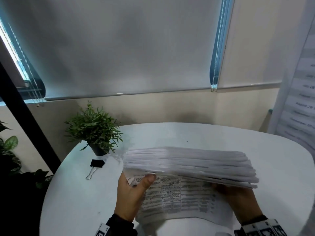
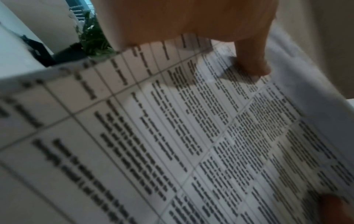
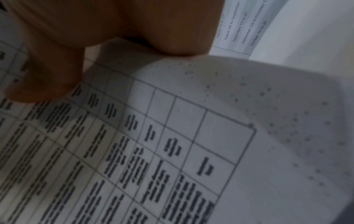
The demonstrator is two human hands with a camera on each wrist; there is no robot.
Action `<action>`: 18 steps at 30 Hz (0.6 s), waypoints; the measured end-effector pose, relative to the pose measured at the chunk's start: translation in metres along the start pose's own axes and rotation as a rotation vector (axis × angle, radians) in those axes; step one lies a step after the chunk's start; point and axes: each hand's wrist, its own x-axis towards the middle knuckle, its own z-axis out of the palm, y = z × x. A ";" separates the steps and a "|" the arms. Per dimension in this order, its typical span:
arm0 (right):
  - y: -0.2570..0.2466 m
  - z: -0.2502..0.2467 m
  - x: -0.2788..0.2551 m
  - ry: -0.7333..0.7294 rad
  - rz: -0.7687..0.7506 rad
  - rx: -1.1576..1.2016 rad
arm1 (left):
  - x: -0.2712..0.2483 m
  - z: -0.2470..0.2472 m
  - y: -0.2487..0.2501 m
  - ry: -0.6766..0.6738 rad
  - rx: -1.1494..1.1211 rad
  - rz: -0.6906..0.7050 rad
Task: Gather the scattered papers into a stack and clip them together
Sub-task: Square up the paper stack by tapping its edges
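A thick stack of printed papers (image 1: 189,166) is held tilted above the round white table (image 1: 213,135), its fanned upper edges blurred. My left hand (image 1: 131,193) grips the stack's left side, with the thumb (image 2: 250,65) lying on the front sheet of tables and text (image 2: 172,144). My right hand (image 1: 238,200) holds the right side, its fingers hidden behind the sheets; its thumb (image 3: 51,72) presses on the printed page (image 3: 153,151). A black binder clip (image 1: 95,166) lies on the table to the left of the stack, apart from both hands.
A small potted green plant (image 1: 93,128) stands at the table's back left, just behind the clip. A wall with a drawn blind (image 1: 119,48) rises behind the table. A printed banner (image 1: 301,92) hangs at the right.
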 end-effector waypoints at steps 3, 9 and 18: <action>0.007 0.002 0.000 -0.007 0.086 0.055 | -0.001 0.002 0.000 0.007 0.064 -0.018; -0.012 -0.015 0.012 0.010 0.024 0.000 | 0.006 0.015 0.038 -0.057 0.108 0.074; -0.102 0.020 0.007 -0.214 -0.569 -0.762 | 0.003 0.041 0.079 -0.252 0.617 0.578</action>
